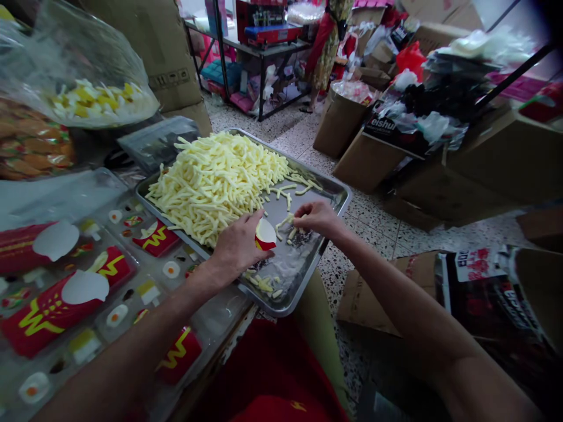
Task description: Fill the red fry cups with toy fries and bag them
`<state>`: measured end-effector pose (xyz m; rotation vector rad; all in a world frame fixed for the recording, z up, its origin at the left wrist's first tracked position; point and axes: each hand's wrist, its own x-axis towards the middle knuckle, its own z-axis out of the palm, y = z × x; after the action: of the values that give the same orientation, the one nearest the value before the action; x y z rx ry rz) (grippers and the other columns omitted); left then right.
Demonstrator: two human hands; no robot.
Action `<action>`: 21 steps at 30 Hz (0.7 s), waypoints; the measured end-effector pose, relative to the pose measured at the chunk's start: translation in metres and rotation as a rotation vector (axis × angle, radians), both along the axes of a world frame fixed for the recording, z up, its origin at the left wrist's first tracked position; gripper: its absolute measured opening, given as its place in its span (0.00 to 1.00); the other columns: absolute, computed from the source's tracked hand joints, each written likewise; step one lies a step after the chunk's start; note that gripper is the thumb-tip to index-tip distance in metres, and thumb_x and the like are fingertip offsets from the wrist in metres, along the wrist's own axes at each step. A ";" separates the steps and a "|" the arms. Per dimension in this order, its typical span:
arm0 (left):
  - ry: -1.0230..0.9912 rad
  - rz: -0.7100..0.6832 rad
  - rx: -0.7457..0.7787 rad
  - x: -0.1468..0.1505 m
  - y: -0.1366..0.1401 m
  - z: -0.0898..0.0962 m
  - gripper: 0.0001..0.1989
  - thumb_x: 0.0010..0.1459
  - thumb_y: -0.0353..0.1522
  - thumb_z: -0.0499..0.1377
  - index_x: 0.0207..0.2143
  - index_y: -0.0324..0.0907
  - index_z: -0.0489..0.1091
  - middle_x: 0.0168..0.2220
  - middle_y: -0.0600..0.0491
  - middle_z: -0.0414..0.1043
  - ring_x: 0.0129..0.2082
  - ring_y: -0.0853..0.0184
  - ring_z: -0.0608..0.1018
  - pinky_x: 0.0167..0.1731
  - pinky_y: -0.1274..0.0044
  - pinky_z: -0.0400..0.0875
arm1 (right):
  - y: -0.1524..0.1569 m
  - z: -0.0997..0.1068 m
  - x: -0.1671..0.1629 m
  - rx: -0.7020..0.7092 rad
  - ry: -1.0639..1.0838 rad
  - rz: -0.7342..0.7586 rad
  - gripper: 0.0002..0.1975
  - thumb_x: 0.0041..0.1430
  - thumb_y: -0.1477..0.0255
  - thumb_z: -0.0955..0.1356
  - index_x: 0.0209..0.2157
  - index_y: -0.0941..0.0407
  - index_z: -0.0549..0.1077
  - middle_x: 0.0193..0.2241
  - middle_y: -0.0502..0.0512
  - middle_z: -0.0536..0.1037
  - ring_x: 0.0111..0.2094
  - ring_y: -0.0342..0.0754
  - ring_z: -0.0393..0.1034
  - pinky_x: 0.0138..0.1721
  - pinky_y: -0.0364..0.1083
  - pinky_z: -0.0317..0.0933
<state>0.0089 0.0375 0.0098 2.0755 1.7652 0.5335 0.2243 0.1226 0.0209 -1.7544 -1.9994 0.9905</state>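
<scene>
Fry-shaped pale sticks (224, 176) rise in a tall heap in a broad metal tray (290, 261), massed toward its far left, with loose ones scattered over the bare part. Left of the tray, red cartons (48, 316) with yellow marks lie in clear moulded plastic. The left hand (237, 246) has its grip around a small red-and-white carton (265, 235) over the tray. The right hand (319, 220) has its fingertips together at one loose stick (284, 222); whether that grip holds it, I cannot tell.
</scene>
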 end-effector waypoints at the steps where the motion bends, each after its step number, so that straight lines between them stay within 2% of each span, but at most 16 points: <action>1: 0.020 0.009 -0.002 0.002 -0.001 0.000 0.48 0.43 0.44 0.73 0.65 0.40 0.61 0.56 0.40 0.72 0.49 0.48 0.78 0.48 0.63 0.73 | -0.003 0.002 -0.004 -0.046 0.135 -0.060 0.06 0.45 0.72 0.73 0.27 0.59 0.79 0.18 0.49 0.74 0.20 0.41 0.65 0.23 0.42 0.58; 3: 0.040 0.040 0.001 0.007 -0.002 -0.002 0.48 0.43 0.44 0.73 0.64 0.41 0.61 0.56 0.39 0.72 0.49 0.48 0.78 0.46 0.64 0.74 | -0.010 0.003 -0.015 -0.063 0.292 -0.087 0.05 0.44 0.72 0.73 0.27 0.59 0.78 0.18 0.48 0.74 0.20 0.40 0.64 0.23 0.41 0.58; 4: 0.041 0.059 0.010 0.010 -0.001 -0.004 0.47 0.44 0.44 0.72 0.64 0.42 0.61 0.55 0.39 0.72 0.49 0.48 0.78 0.46 0.64 0.74 | -0.014 0.001 -0.022 -0.025 0.292 -0.062 0.06 0.43 0.72 0.74 0.27 0.58 0.78 0.18 0.48 0.74 0.20 0.40 0.65 0.23 0.41 0.58; 6: 0.041 0.086 0.042 0.016 0.002 -0.008 0.46 0.45 0.43 0.72 0.64 0.42 0.61 0.55 0.40 0.72 0.49 0.48 0.78 0.45 0.65 0.74 | -0.024 -0.004 -0.036 0.092 0.196 -0.008 0.05 0.43 0.73 0.73 0.27 0.58 0.79 0.20 0.49 0.76 0.22 0.41 0.65 0.24 0.41 0.57; 9: 0.027 0.070 0.092 0.021 0.006 -0.013 0.43 0.45 0.38 0.72 0.63 0.42 0.62 0.53 0.41 0.73 0.50 0.49 0.78 0.47 0.65 0.73 | -0.038 -0.010 -0.053 0.201 0.108 0.036 0.07 0.50 0.74 0.70 0.31 0.57 0.81 0.25 0.52 0.80 0.27 0.43 0.69 0.28 0.42 0.58; 11: -0.013 0.061 0.093 0.020 0.005 -0.017 0.38 0.47 0.34 0.70 0.61 0.42 0.64 0.52 0.42 0.74 0.50 0.51 0.78 0.49 0.66 0.72 | -0.049 -0.006 -0.057 0.170 0.157 0.133 0.10 0.54 0.76 0.67 0.32 0.57 0.81 0.28 0.52 0.81 0.30 0.44 0.71 0.31 0.42 0.60; 14: -0.148 0.022 0.068 0.013 -0.002 -0.020 0.36 0.47 0.32 0.69 0.59 0.43 0.65 0.54 0.44 0.73 0.52 0.53 0.77 0.51 0.67 0.72 | -0.059 0.012 -0.053 0.097 0.252 0.320 0.11 0.57 0.77 0.65 0.34 0.57 0.81 0.29 0.51 0.81 0.30 0.43 0.71 0.34 0.42 0.61; 16: -0.247 -0.024 0.082 0.006 -0.009 -0.019 0.39 0.45 0.34 0.72 0.60 0.42 0.64 0.57 0.44 0.72 0.55 0.54 0.75 0.55 0.65 0.70 | -0.054 0.024 -0.046 0.097 0.279 0.298 0.09 0.57 0.73 0.68 0.35 0.57 0.81 0.28 0.51 0.81 0.28 0.43 0.71 0.31 0.41 0.61; 18: -0.317 -0.013 0.102 0.000 -0.014 -0.016 0.43 0.42 0.35 0.74 0.60 0.41 0.63 0.58 0.43 0.70 0.58 0.54 0.73 0.59 0.63 0.67 | -0.039 0.027 -0.042 0.139 0.238 0.192 0.11 0.57 0.68 0.70 0.36 0.58 0.82 0.27 0.52 0.81 0.26 0.44 0.70 0.29 0.42 0.60; 21: -0.365 0.060 0.110 -0.007 -0.019 -0.011 0.44 0.42 0.37 0.75 0.61 0.40 0.63 0.58 0.42 0.70 0.58 0.54 0.73 0.60 0.63 0.66 | -0.007 0.013 -0.047 0.224 -0.069 0.139 0.10 0.56 0.69 0.70 0.35 0.58 0.83 0.25 0.54 0.81 0.26 0.44 0.71 0.28 0.42 0.58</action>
<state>0.0021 0.0190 -0.0011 1.8513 1.6157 0.9773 0.1776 0.1158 0.0336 -1.5683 -2.2050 0.7197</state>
